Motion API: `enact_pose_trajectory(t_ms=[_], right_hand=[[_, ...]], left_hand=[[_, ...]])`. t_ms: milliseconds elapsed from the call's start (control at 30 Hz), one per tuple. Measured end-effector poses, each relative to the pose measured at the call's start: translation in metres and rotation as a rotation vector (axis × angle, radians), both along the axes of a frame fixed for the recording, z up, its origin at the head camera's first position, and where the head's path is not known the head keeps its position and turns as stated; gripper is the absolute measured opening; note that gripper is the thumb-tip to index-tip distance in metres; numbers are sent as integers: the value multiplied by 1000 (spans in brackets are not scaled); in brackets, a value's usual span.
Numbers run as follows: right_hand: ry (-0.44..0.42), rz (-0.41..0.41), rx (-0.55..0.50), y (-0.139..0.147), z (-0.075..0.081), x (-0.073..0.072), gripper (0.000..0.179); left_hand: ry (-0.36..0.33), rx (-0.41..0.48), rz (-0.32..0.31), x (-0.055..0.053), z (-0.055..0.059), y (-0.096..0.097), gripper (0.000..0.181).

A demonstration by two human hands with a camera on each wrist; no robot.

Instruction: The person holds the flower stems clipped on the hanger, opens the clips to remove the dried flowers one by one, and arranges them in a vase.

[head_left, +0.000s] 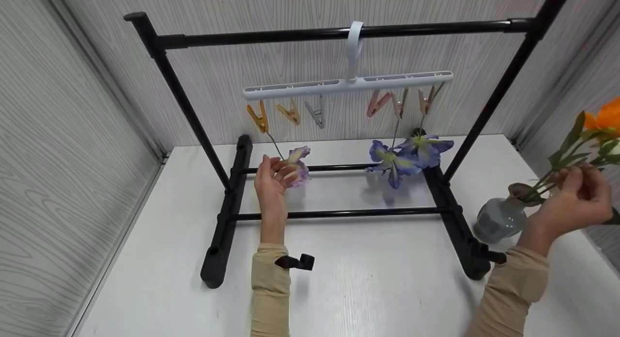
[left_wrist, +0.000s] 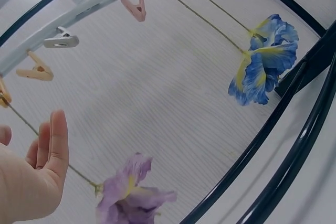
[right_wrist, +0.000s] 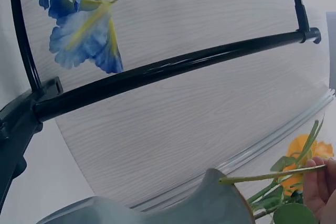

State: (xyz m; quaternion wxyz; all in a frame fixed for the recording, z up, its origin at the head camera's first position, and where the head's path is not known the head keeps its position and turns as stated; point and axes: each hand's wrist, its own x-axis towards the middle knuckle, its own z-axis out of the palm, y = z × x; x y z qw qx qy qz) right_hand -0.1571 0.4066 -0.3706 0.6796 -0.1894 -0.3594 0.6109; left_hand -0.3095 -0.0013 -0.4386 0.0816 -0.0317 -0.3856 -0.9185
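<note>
My left hand (head_left: 272,187) is beside a purple flower (head_left: 300,175), which hangs upside down by its stem from a yellow clip (head_left: 259,118). Its fingers are extended and relaxed in the left wrist view, with the stem passing behind them; contact is unclear. On the right, my right hand (head_left: 579,199) pinches a green stem (right_wrist: 268,176) above the grey-blue vase (head_left: 501,221). The stem's cut end shows at the vase's mouth in the right wrist view. Orange flowers (head_left: 605,120) and leaves rise around that hand. Which bloom belongs to the pinched stem is hidden.
A black rack (head_left: 271,36) carries a white clip hanger (head_left: 310,88). Two blue flowers (head_left: 395,162) hang from its right-hand clips. A yellow clip (head_left: 289,113), a grey clip (head_left: 316,115) and a pink clip (head_left: 378,104) hold nothing. Rack feet stand on the white table (head_left: 348,279).
</note>
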Motion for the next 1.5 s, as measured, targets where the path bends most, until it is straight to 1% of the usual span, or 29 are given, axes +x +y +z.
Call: enact_pose_trajectory(t_ms=[67, 200, 300, 567, 667, 800, 867, 1000, 1033, 1100, 1167, 1200, 1267, 1300, 1333, 1367, 1467, 1500], right_hand=[[29, -6, -45, 3, 1, 2, 9], [140, -4, -103, 8, 2, 5, 10], [157, 7, -117, 12, 0, 6, 11], [-1, 33, -111, 22, -15, 3, 15], [-41, 25, -96, 24, -19, 0, 11], [-80, 9, -77, 23, -19, -2, 4], [-129, -9, -61, 23, -18, -2, 1], [-246, -39, -36, 22, -18, -3, 5], [-282, -49, -24, 22, -18, -4, 7], [-390, -68, 17, 22, -18, -4, 10], [-464, -45, 45, 22, -17, -3, 17], [-489, -18, 55, 23, -16, -3, 19], [-572, 27, 87, 23, -16, -2, 23], [-617, 56, 95, 23, -15, -1, 25], [-641, 93, 91, 24, -14, 0, 27], [-678, 110, 102, 24, -14, 1, 27], [-816, 116, 152, 26, -14, 3, 27], [-851, 121, 162, 27, -14, 3, 26]], left_hand=[[2, -3, 1, 0, 0, 0, 34], [3, -7, 5, 0, 0, 1, 34], [5, -7, 3, -1, 0, 2, 34], [-9, -13, -8, -1, -1, 3, 37], [-16, -25, -17, -1, -2, 5, 37], [-13, -58, -34, 1, -3, 10, 33], [-6, -75, -43, 1, -4, 12, 33], [14, -100, -60, 1, -5, 15, 33], [13, -100, -63, 1, -5, 15, 33], [12, -96, -65, 0, -6, 15, 32], [9, -89, -64, -1, -6, 15, 31], [10, -85, -62, -1, -6, 15, 30], [16, -83, -61, -2, -7, 15, 30], [16, -86, -63, -1, -7, 15, 30], [16, -87, -64, -1, -8, 15, 29], [17, -91, -67, -1, -8, 15, 29], [16, -99, -73, -2, -8, 17, 32], [14, -101, -75, -2, -8, 17, 33]])
